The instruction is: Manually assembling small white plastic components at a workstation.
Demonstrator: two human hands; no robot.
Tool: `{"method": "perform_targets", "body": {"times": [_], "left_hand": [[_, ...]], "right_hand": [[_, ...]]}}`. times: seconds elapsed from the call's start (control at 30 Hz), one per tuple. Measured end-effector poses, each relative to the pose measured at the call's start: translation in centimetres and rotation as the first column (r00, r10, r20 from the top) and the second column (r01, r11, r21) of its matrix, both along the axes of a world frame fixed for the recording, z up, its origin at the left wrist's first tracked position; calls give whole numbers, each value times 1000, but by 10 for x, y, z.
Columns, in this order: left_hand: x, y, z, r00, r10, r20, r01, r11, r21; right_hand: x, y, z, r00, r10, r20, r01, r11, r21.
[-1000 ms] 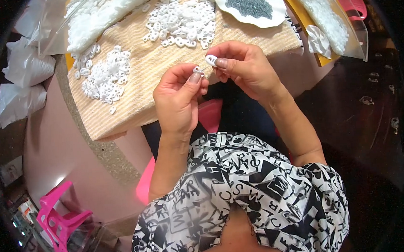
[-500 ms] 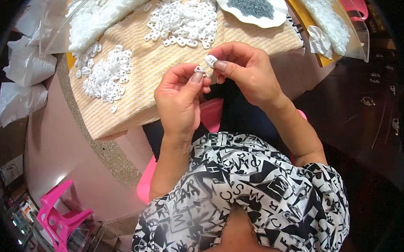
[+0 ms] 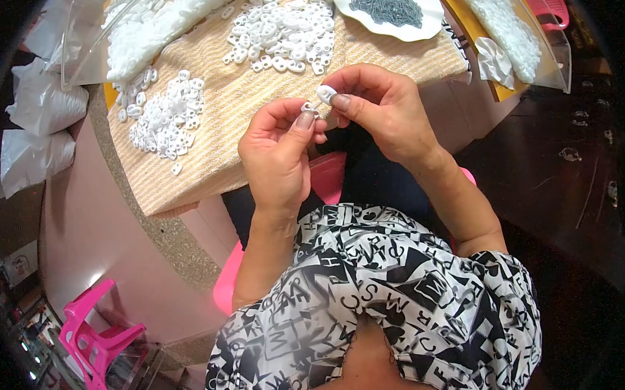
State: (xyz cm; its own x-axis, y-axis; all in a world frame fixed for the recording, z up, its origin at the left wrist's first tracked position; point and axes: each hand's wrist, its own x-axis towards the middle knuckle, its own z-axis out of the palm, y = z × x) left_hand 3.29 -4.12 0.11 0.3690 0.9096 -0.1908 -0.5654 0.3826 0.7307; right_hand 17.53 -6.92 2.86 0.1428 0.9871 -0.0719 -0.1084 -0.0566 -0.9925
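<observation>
Close together over the near edge of the cloth, my two hands each pinch a small white plastic piece. My left hand is closed on a white plastic piece between thumb and forefinger; the fingers partly hide it. A white oval plastic piece with a hole is gripped at the fingertips of my right hand. The two pieces are nearly touching; whether they are joined I cannot tell. Beyond the hands lies a large pile of white two-holed pieces, with a smaller pile of white pieces to the left.
A striped cream cloth covers the table. A white scalloped plate holds small dark-grey rods. Clear bins of white pieces stand far left and far right, with crumpled paper by the right one. A pink stool is lower left.
</observation>
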Motion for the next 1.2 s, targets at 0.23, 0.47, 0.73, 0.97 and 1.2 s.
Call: {"method": "perform_targets", "body": {"times": [0.23,0.47,0.73,0.97,1.2], "left_hand": [[1,-2,2,997,36,-73,-32,998,55],[2,-3,3,989,66,-129,-53,993,103],[3,-5,5,988,59,-144,-42,992,122],[1,-6,9,991,32,-129,-16,992,122],[0,-7,10,993,22,-117,-4,988,151]], "right_hand": [[-2,-2,2,988,-17,156,6,997,72],[-4,-4,0,985,-97,145,77,988,135],[-4,-2,1,981,-152,119,137,983,123],[10,-5,14,853,8,521,-158,957,243],[5,-1,9,832,-42,553,-145,946,289]]}}
